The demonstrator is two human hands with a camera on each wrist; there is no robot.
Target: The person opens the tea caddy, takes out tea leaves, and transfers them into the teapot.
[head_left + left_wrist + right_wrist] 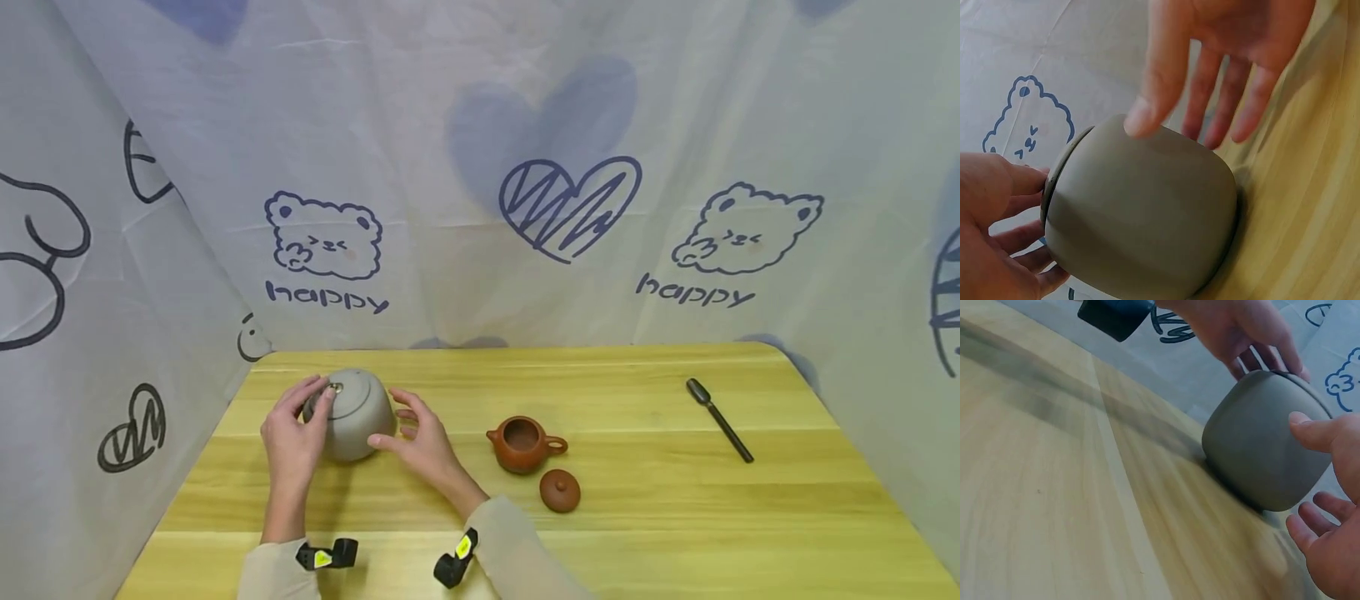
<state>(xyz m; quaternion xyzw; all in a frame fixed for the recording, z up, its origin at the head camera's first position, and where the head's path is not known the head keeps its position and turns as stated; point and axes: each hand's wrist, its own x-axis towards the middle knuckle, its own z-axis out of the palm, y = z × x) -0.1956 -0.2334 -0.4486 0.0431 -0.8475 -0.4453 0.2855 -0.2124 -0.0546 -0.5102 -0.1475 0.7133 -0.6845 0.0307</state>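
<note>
A grey rounded jar (356, 437) with a lid (358, 396) stands at the left of the table. My left hand (295, 429) holds the lid from the left, thumb by the small metallic knob (336, 387); the exact grip is partly hidden. On the other side, my right hand (422, 442) has its fingers spread. Its thumb is at the jar wall in the right wrist view, while the other fingers (1316, 520) stand apart from it. The left wrist view shows the jar (1147, 206) close up, with the lid seated on it.
Right of the jar stands an uncovered reddish-brown teapot (521, 454), its round lid (560, 491) lying in front of it. A dark slender scoop (720, 421) lies farther right on the wooden table (637, 533). A printed white cloth (450, 292) hangs behind.
</note>
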